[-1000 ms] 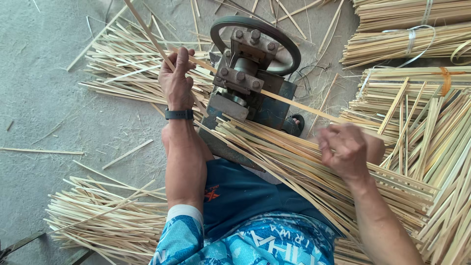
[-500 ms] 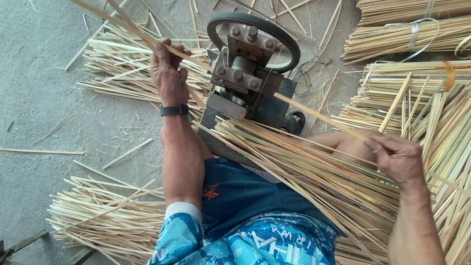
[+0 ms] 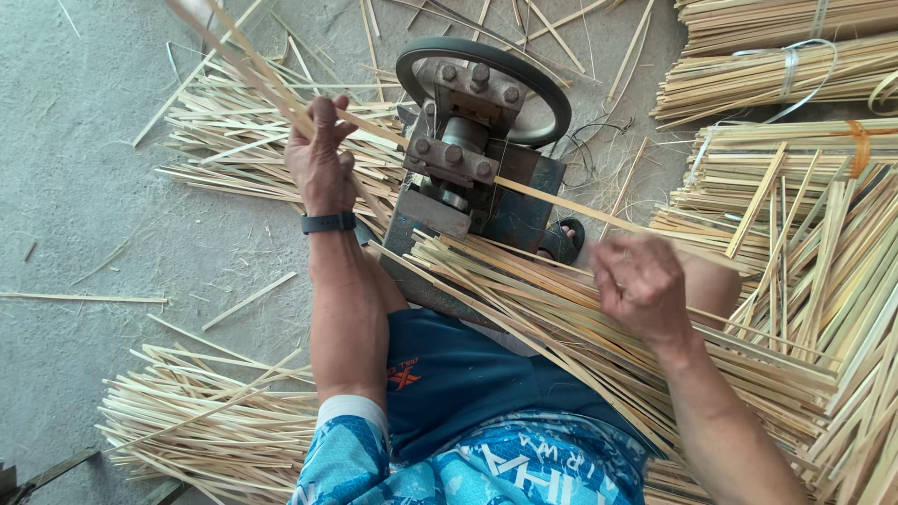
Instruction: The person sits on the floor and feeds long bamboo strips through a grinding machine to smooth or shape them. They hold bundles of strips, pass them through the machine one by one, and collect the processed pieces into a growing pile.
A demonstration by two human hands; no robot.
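Bamboo strip [image 3: 561, 198] runs through splitter [image 3: 468, 140], left hand [image 3: 318, 159] gripping.

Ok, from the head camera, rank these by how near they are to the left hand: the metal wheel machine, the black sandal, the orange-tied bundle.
1. The metal wheel machine, just to the right of the left hand, nearest.
2. The black sandal, below and right of the machine, next.
3. The orange-tied bundle, at the far right edge, farthest.

No packages, labels, signs or screens in view, only strapped bundles of bamboo strips [image 3: 767, 79]
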